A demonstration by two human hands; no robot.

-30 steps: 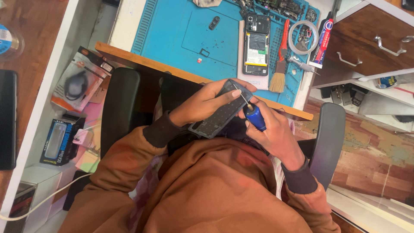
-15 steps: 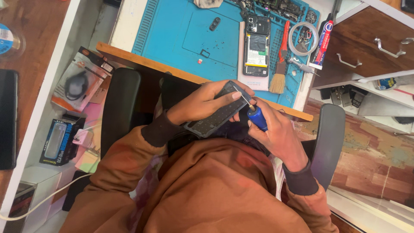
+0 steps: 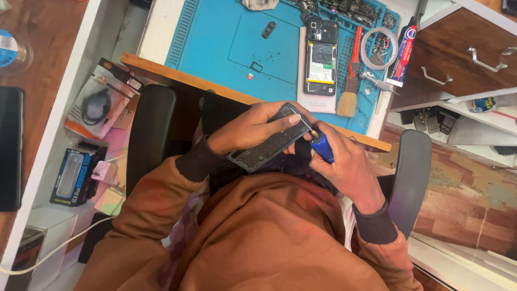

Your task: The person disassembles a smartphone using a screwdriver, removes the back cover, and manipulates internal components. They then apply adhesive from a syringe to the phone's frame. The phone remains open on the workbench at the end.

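Barely any shift from half a second back: both hands stay at the same spot over the lap, the screwdriver tip stays at the frame's upper end. Left hand (image 3: 250,131) wraps the dark phone frame (image 3: 266,144) from above, fingers curled over its top edge, thumb side under it, firm closed grip. Frame sits tilted, low end toward the left sleeve, high end toward the desk edge. Right hand (image 3: 344,167) is closed around the blue-handled screwdriver (image 3: 321,146), metal tip touching the frame's upper right corner. On the blue work mat (image 3: 215,43) beyond: an opened phone (image 3: 321,56) with battery showing, a red-handled brush (image 3: 350,89) just beside it, a roll of clear tape (image 3: 379,47), a glue tube (image 3: 403,51) at the mat's right edge. Black chair armrests (image 3: 153,134) flank the lap.
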